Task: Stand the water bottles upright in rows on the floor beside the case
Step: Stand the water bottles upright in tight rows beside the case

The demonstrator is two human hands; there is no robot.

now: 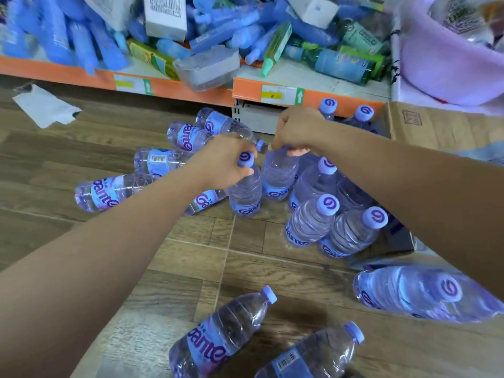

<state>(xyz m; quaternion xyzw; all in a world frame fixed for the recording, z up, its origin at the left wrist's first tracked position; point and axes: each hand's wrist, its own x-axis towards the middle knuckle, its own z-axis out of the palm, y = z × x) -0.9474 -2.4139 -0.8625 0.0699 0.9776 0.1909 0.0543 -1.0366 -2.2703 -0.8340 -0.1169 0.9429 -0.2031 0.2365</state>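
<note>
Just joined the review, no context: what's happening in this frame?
A person is standing water bottles up on the floor beside a cardboard case. The left hand grips the cap end of an upright bottle; the right hand grips the top of the neighbouring bottle. A cluster of bottles stands by the case, not in neat rows. Fallen bottles lie on their sides to the left, with more in front.

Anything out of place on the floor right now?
Yes: several bottles lie on their sides left of the standing group, and two more lie nearest the camera. A crumpled white scrap lies on the floor by the shelf. No spill shows.
</note>
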